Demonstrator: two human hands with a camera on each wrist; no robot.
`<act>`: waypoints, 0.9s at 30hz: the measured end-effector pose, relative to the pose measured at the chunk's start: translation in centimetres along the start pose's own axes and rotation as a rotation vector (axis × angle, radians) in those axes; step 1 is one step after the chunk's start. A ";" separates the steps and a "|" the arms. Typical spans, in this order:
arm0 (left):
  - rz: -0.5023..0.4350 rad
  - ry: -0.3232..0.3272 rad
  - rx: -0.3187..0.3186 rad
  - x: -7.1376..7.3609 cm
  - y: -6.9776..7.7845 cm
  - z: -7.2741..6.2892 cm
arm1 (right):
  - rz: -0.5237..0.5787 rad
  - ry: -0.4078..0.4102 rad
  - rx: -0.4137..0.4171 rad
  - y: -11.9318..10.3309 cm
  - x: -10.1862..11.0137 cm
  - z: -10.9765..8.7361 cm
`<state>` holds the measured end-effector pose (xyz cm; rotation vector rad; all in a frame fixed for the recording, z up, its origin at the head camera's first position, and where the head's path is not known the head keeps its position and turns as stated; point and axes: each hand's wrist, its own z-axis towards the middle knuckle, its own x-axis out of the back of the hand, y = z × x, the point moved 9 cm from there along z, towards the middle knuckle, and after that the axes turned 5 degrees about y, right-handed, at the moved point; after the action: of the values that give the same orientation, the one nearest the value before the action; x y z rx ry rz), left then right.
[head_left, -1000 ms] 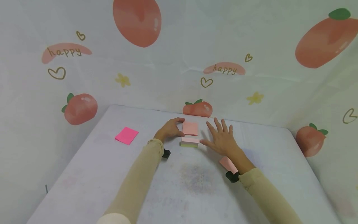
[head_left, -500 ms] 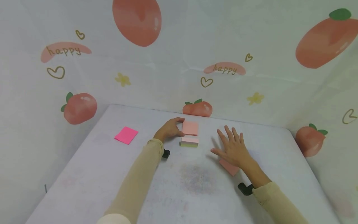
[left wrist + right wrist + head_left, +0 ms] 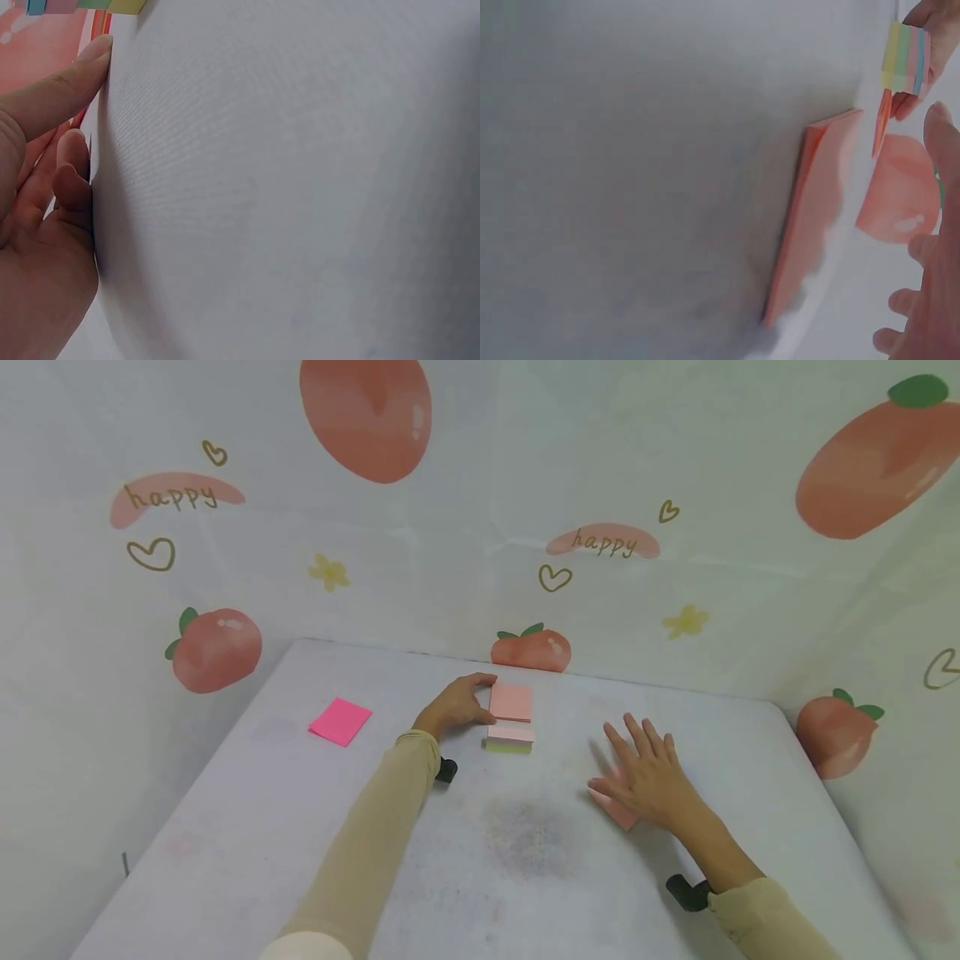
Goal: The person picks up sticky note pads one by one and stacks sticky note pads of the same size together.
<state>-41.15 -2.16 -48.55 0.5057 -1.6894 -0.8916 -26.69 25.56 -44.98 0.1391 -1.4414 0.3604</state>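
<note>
My left hand (image 3: 453,703) rests on the table at the left side of a light pink sticky note pad (image 3: 511,702), thumb at its near left corner and index finger at its far left corner. In the left wrist view the thumb (image 3: 64,90) touches the pad's thin edge. Just in front of that pad stands a thicker block of sticky notes (image 3: 510,739), layered yellow, green, pink and blue in the right wrist view. My right hand (image 3: 648,777), fingers spread, hovers over another pink sticky note pad (image 3: 817,202), partly covering it in the head view.
A bright pink sticky note pad (image 3: 341,722) lies at the table's left. The white table (image 3: 525,910) meets a backdrop (image 3: 465,527) printed with peaches along its far edge. Black wrist devices (image 3: 687,893) sit under both sleeves.
My right hand has moved right and toward me, away from the layered block and over the right-hand pink pad. The left hand has stayed at the far pad's side.
</note>
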 end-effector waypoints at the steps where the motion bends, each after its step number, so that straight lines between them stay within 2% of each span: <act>1: 0.001 -0.001 0.000 0.0 0.1 0.0 | -0.004 0.002 0.005 0.1 0.0 -0.2; 9: 0.016 -0.005 0.004 0.1 0.1 -0.1 | -0.024 0.033 0.030 0.3 0.1 -1.9; 19: 0.018 -0.001 0.000 0.0 0.0 0.0 | -0.023 -0.028 0.013 0.6 -1.1 -3.1; 27: 0.004 0.001 -0.002 -0.1 -0.1 0.2 | 0.034 -0.055 -0.023 0.6 -1.2 -3.5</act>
<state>-41.30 -2.14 -48.73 0.5006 -1.6878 -0.8901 -23.66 26.99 -46.67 0.1073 -1.5031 0.3702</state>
